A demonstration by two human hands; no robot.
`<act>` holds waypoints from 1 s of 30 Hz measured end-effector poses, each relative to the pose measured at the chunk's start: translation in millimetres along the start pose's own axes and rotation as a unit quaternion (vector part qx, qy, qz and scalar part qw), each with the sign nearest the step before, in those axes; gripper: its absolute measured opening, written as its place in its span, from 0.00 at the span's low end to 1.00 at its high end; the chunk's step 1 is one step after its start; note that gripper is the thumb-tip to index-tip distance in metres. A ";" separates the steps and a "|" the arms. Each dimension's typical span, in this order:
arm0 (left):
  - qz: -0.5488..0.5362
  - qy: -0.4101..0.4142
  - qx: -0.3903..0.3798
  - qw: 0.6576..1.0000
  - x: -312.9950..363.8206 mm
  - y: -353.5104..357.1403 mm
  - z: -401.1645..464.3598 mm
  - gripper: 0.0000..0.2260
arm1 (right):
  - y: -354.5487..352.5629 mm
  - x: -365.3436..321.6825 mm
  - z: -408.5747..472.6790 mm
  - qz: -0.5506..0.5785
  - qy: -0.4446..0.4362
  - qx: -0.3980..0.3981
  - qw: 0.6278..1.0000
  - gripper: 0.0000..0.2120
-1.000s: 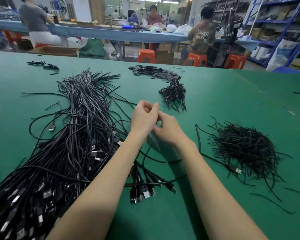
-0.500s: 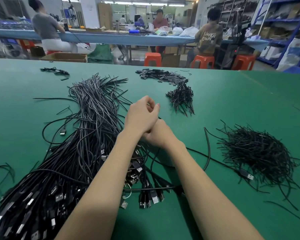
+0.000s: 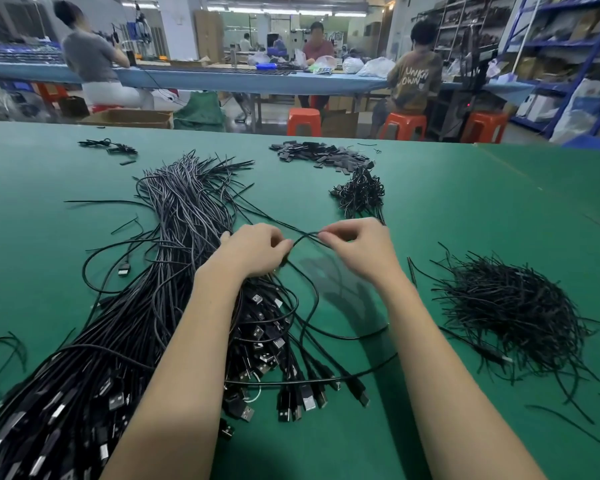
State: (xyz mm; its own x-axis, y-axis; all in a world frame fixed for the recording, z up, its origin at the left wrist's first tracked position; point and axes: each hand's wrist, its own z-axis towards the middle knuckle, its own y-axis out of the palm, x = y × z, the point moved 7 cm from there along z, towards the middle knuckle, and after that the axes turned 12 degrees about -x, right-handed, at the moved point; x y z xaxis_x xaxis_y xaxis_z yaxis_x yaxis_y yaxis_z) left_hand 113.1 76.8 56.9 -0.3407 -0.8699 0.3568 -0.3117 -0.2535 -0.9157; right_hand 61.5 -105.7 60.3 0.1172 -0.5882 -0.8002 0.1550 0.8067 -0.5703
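A big bundle of black USB cables point(image 3: 174, 258) lies across the left half of the green table point(image 3: 465, 209), with plug ends near me. My left hand point(image 3: 253, 251) sits at the bundle's right edge, fingers curled round one thin black cable point(image 3: 303, 237). My right hand point(image 3: 361, 247) pinches the same cable a short way to the right. The cable runs taut between the two hands and loops down toward me.
A heap of short black ties point(image 3: 510, 306) lies to the right. A small bunch of coiled cables point(image 3: 361, 195) and a pile of flat black pieces point(image 3: 319, 154) lie further back. People sit on orange stools point(image 3: 303, 121) at a blue bench beyond.
My hands were pressed together over the bundle. They have moved apart, the right one going right, and a cable is now stretched between them.
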 end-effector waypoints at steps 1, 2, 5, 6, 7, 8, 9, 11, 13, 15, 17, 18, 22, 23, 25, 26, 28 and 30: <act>-0.014 0.014 -0.004 1.000 1.6 0.4 -0.6 0.13 | -15.2 3.3 -2.9 0.038 0.007 0.031 0.999 0.02; -0.027 0.030 -0.011 0.999 3.4 1.2 -0.8 0.13 | -29.8 7.0 -6.0 0.079 0.012 0.055 0.995 0.03; -0.086 0.074 -0.025 0.993 14.9 2.1 -3.6 0.15 | -56.8 15.2 -15.2 0.184 0.026 0.069 0.980 0.04; -0.119 0.091 -0.027 0.988 20.4 1.6 -4.9 0.16 | -59.4 14.4 -17.6 0.202 0.024 0.063 0.977 0.04; -0.146 0.110 -0.027 0.983 26.0 0.6 -6.1 0.15 | -59.9 12.9 -19.4 0.210 0.021 0.060 0.976 0.04; -0.164 0.130 -0.027 0.977 31.5 -0.1 -7.1 0.13 | -58.6 10.8 -20.6 0.216 0.019 0.058 0.974 0.05; -0.176 0.146 -0.029 0.973 36.4 -0.2 -7.5 0.11 | -56.2 8.1 -21.2 0.222 0.018 0.052 0.974 0.05; -0.199 0.167 -0.025 0.965 45.0 0.5 -8.2 0.08 | -47.9 1.0 -21.5 0.232 0.024 0.031 0.972 0.03; -0.188 0.181 0.011 0.965 53.3 -1.4 -8.2 0.13 | -39.8 -6.6 -21.1 0.231 0.031 0.010 0.972 0.02; -0.115 0.203 0.031 0.972 66.4 -0.3 -10.4 0.19 | -37.6 -11.9 -21.5 0.248 0.041 0.009 0.968 0.01; -0.119 0.201 -0.025 0.972 74.9 11.5 -8.9 0.21 | -46.6 -14.0 -23.3 0.288 0.053 0.031 0.956 0.03; -0.168 0.195 -0.075 0.963 77.9 19.8 -8.6 0.24 | -54.5 -13.1 -24.8 0.309 0.061 0.045 0.948 0.05; -0.273 0.191 -0.211 0.919 89.2 45.7 -10.7 0.25 | -90.8 -8.8 -37.3 0.293 0.071 0.083 0.950 0.11; -0.296 0.190 -0.233 0.906 92.3 49.7 -12.1 0.22 | -97.3 -7.9 -40.4 0.283 0.070 0.089 0.952 0.11; -0.388 0.194 -0.236 0.869 100.5 50.0 -12.7 0.20 | -100.7 -8.0 -44.0 0.272 0.069 0.087 0.956 0.10; -0.453 0.198 -0.212 0.843 103.9 45.1 -10.9 0.21 | -97.0 -9.6 -44.5 0.266 0.070 0.073 0.959 0.08; -0.563 0.220 -0.180 0.776 109.5 33.7 -8.7 0.24 | -79.1 -13.0 -46.8 0.251 0.071 0.027 0.965 0.05; -0.620 0.238 -0.184 0.725 115.1 28.1 -9.7 0.22 | -55.5 -15.7 -49.6 0.245 0.067 -0.037 0.966 0.05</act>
State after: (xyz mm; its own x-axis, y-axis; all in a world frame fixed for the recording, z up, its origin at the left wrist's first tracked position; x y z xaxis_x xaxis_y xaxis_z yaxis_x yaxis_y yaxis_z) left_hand 56.6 -26.3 74.0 0.1628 0.1959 0.9670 -0.8251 -0.5103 0.2424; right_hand 2.4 -138.4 95.3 0.0303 -0.1249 -0.9917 0.0418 0.9915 -0.1236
